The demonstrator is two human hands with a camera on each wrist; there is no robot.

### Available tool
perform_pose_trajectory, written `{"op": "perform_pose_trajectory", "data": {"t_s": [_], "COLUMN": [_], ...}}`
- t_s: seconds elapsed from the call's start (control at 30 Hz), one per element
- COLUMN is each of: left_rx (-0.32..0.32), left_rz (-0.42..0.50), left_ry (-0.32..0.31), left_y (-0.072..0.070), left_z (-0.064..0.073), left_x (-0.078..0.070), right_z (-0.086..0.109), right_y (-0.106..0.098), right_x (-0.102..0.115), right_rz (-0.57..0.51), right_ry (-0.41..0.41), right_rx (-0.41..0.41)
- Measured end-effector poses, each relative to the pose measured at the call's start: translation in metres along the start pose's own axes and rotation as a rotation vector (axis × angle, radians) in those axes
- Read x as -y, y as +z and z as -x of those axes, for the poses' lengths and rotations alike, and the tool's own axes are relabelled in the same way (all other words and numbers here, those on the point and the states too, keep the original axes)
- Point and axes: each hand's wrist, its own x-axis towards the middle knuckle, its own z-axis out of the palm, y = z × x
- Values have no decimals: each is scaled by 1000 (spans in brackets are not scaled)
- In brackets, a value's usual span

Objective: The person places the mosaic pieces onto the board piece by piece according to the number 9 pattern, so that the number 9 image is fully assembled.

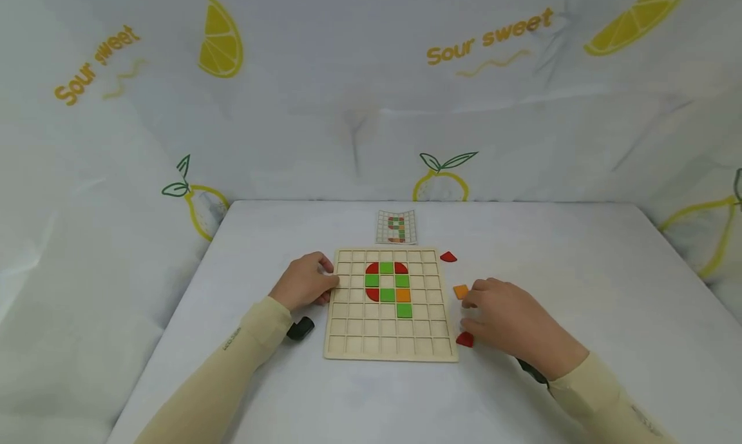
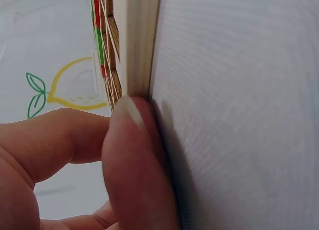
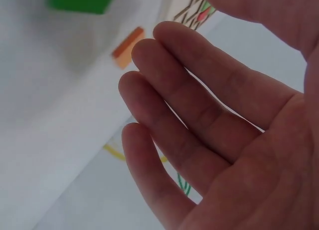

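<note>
A pale wooden grid board (image 1: 362, 328) lies on the table. Red, green and orange tiles, some of the red ones rounded, form a loop with a stem in its cells. At the board's left edge, my left hand (image 1: 303, 281) grips the rim between thumb and fingers (image 2: 134, 155). To the right of the board, my right hand (image 1: 504, 315) hovers low with loosely bent fingers (image 3: 174, 90) and nothing visible between them. Near its fingertips lie an orange square tile (image 1: 460, 292) and a red rounded tile (image 1: 466, 339). A blurred green piece (image 3: 82, 0) shows in the right wrist view.
Behind the board lies a small pattern card (image 1: 397, 227) printed with coloured squares. Another red rounded tile (image 1: 448, 256) rests beside the board's upper right corner. White cloth with lemon prints hangs behind the white table (image 1: 278, 225).
</note>
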Motion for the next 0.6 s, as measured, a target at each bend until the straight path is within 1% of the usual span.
{"op": "perform_pose_trajectory", "data": {"t_s": [0.1, 0.27, 0.43, 0.6], "left_rx": [0, 3, 1, -1], "left_rz": [8, 21, 13, 18], "left_ry": [0, 1, -9, -7], "left_y": [1, 0, 0, 0], "left_z": [0, 0, 0, 2], "left_x": [1, 0, -1, -1], "right_z": [11, 22, 28, 30], "right_y": [3, 5, 10, 15], "right_x": [-9, -18, -19, -18], "right_rz": [8, 7, 5, 14], "right_ry": [10, 26, 19, 8], "right_rx": [-8, -17, 3, -34]}}
